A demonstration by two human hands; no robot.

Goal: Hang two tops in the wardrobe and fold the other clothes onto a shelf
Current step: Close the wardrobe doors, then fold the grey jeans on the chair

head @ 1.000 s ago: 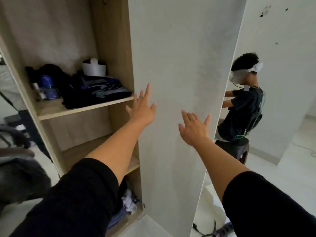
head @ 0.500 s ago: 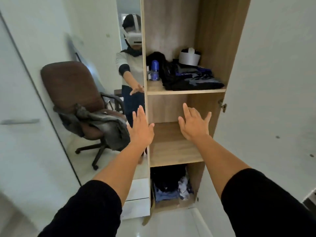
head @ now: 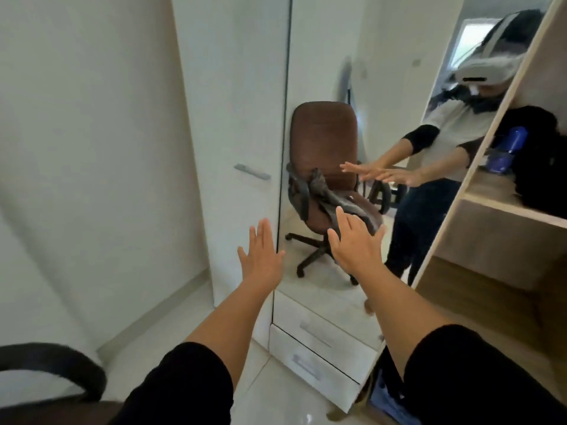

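no readable text, labels or numbers

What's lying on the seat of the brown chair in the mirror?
A crumpled grey garment is draped over the brown chair, trailing off the seat's front edge. The right hand covers its lower end; anything beneath is hidden.

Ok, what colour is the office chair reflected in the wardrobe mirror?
Brown, with black armrests and base; the chair shows clearly in the head view, grey clothing draped over it.

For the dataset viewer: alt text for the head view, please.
Two bare hands, left and right, reach forward, open and empty, toward a wardrobe mirror. The mirror reflects a brown chair with grey clothes draped over it. At right, an open shelf holds dark clothes and a blue bottle.
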